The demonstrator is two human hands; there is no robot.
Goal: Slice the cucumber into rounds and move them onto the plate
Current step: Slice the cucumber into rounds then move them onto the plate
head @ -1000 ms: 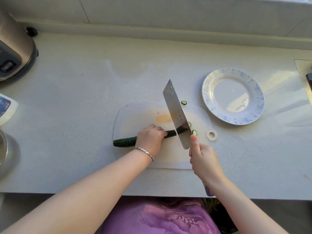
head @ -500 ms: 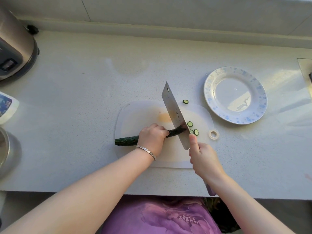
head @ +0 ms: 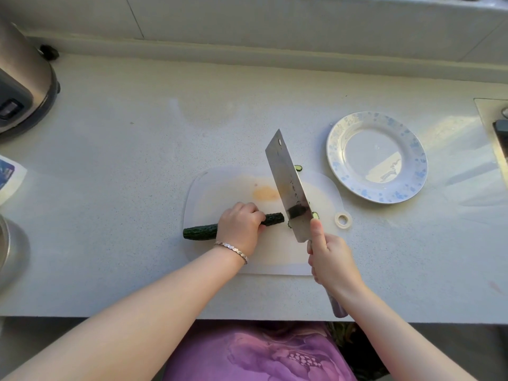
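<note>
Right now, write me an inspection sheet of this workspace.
Surface: pale counter, white cutting board on it.
Job's things: cucumber lying on the board, partly sliced; a few rounds by the cleaver; plate holds no rounds.
Clutter: tape roll beside the board; packet at left edge.
Grips: left hand holds the cucumber; right hand holds the cleaver, blade just right of the cut end.
Cables: nothing seen.
Surroundings: metal appliance far left; tiled wall behind.

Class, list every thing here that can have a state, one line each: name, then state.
Cucumber: partly sliced, lying on the cutting board.
Cleaver: tilted, beside the cut end.
Plate: no rounds on it.
Rounds: on the cutting board.
Left hand: gripping the cucumber.
Right hand: gripping the cleaver.
</note>
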